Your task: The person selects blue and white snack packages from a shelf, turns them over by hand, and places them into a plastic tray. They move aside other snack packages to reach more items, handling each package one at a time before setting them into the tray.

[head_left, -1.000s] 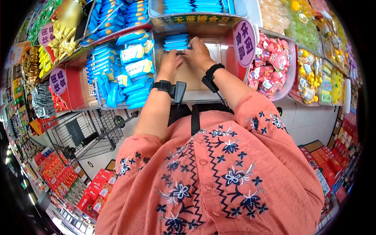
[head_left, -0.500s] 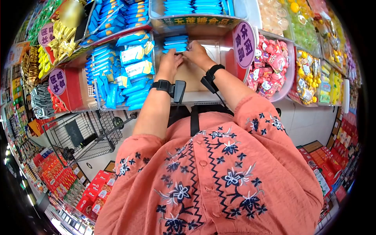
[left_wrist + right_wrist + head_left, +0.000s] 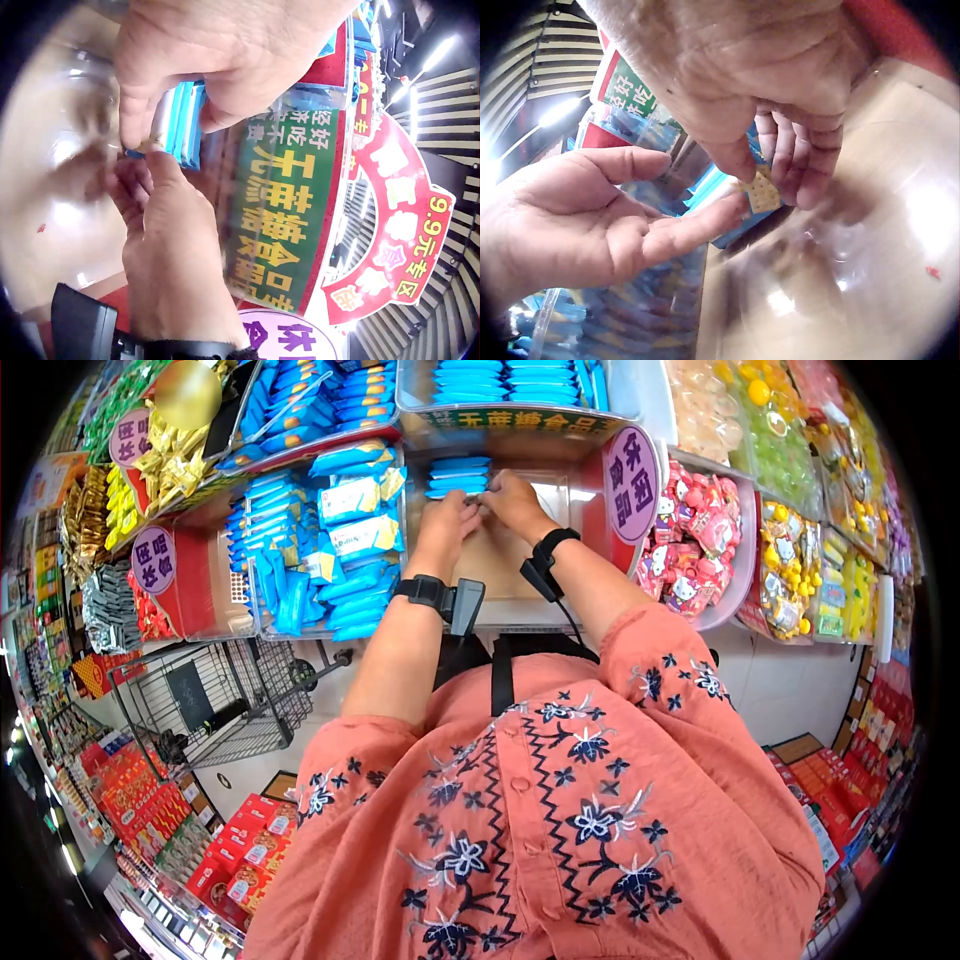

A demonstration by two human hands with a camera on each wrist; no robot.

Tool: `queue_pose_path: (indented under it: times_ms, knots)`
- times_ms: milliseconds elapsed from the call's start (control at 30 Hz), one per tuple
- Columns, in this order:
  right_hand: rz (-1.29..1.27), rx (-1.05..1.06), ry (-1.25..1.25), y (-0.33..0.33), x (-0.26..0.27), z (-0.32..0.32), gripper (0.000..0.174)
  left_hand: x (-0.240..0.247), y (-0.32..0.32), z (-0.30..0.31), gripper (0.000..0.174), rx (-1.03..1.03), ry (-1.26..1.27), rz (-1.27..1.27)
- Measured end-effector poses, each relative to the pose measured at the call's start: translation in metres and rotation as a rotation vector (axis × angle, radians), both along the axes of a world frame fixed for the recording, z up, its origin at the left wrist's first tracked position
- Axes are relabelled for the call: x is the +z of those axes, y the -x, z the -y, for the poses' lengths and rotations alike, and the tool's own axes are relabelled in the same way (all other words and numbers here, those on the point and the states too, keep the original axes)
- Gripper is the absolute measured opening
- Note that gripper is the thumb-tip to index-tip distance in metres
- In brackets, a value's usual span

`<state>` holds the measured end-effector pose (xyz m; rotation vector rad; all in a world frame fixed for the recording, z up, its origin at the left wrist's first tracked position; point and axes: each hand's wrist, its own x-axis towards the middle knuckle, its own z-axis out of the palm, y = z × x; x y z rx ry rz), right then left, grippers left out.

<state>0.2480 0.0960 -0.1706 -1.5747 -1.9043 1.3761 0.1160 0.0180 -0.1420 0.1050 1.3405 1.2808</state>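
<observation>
A small stack of blue packets (image 3: 459,472) stands at the back of a clear-walled bin in the head view. My right hand (image 3: 518,507) pinches the near end of a packet with a cracker picture (image 3: 765,195) between thumb and curled fingers. From the left, my left hand (image 3: 442,530) reaches to the same stack. Its index finger (image 3: 724,214) lies straight against the packet end in the right wrist view, and its thumb is spread apart above. The left wrist view shows packet edges (image 3: 182,124) between the left thumb and fingers.
Left of the bin, another compartment holds many blue packets (image 3: 355,540). A purple oval sign (image 3: 632,484) and a tub of pink packages (image 3: 690,530) stand to the right. Behind is a raised clear bin of blue packets (image 3: 505,382). A wire shopping cart (image 3: 215,695) stands lower left.
The right fingers have drawn in toward the left hand, at the packet's near end. Both hands stay at the stack. The head view has shifted slightly.
</observation>
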Motion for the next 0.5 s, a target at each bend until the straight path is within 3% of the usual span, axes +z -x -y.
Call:
queue_pose_path:
  times_ms: [100,367,500]
  knots:
    - [-0.001,0.032,0.083,0.001,0.001,-0.004,0.032,0.011,-0.001,0.004,0.037,-0.062,-0.002,-0.033]
    - [0.054,0.048,-0.13,0.004,-0.013,0.0,0.027,0.006,0.003,0.008,0.04,-0.159,0.009,-0.209]
    - [0.054,0.063,0.005,0.001,-0.008,-0.001,0.034,0.002,0.003,0.005,0.039,-0.177,0.037,-0.237]
